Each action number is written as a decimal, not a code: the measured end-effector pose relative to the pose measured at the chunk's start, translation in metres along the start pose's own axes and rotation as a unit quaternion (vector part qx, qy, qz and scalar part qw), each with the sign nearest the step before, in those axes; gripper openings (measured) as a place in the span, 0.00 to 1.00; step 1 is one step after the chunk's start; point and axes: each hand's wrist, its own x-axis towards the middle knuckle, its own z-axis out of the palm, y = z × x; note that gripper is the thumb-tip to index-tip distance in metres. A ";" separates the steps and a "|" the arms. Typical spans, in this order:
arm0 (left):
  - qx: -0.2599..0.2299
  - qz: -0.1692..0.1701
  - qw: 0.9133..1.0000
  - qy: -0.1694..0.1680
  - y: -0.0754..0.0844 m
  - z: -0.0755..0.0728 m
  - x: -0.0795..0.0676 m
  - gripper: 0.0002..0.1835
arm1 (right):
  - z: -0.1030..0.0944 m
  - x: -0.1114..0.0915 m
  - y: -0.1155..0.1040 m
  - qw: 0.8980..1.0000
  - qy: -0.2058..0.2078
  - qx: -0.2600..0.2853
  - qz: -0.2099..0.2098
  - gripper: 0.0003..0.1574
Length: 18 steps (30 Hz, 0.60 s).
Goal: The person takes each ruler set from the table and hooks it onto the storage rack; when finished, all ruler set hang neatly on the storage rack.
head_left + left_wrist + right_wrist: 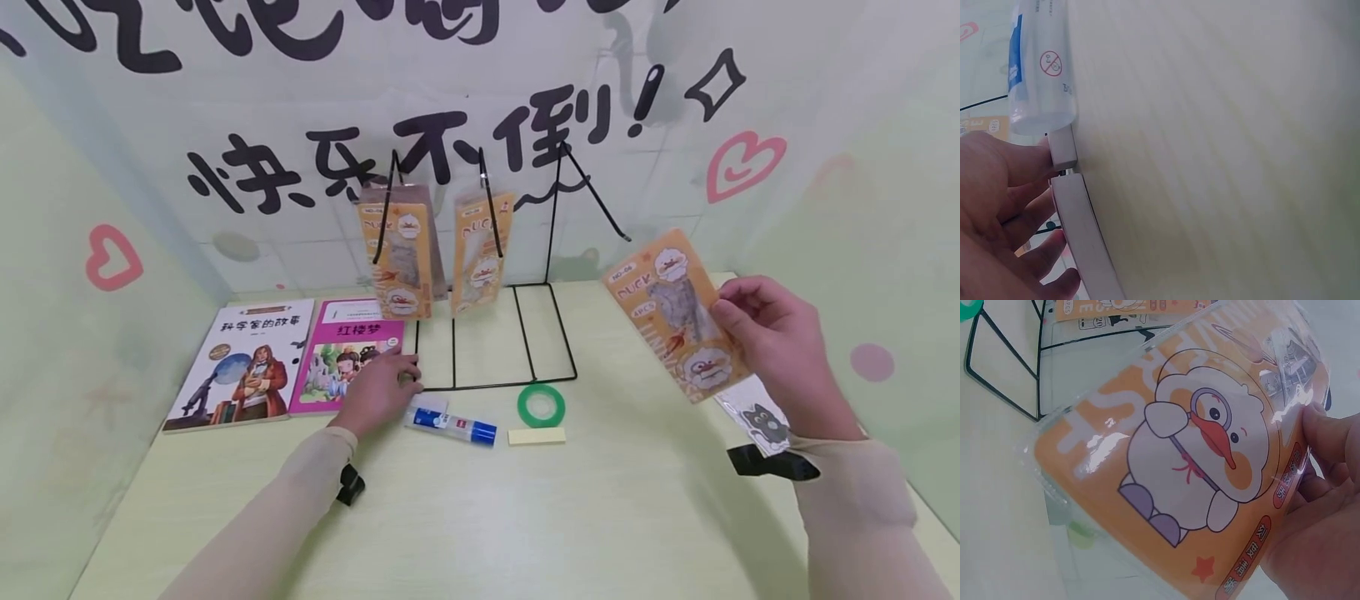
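Observation:
My right hand pinches the right edge of an orange duck packet, a printed card in clear plastic, held tilted to the right of the black wire rack. In the right wrist view the printed duck on the packet faces the camera. My left hand rests at the right edge of the pink book, beside the rack's front left corner. In the left wrist view its fingertips touch the edge of the book and a small white block; whether they also press the wire, I cannot tell.
More duck packets hang from the rack's left hook and middle hook; the right hook is bare. A glue stick, green tape roll and yellow strip lie in front. Another book lies at left.

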 end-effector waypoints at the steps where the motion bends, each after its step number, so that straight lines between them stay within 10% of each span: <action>1: 0.000 0.000 1.000 0.000 0.000 0.000 0.000 0.12 | 0.000 0.001 0.001 1.000 0.000 0.006 0.003 0.10; 9: -0.001 0.001 1.000 0.007 0.001 0.000 0.001 0.11 | 0.019 0.022 0.019 0.997 0.007 0.065 0.034 0.15; 18: 0.000 -0.002 1.000 0.006 0.000 0.002 0.001 0.10 | 0.087 0.081 0.038 0.987 0.069 0.129 0.068 0.10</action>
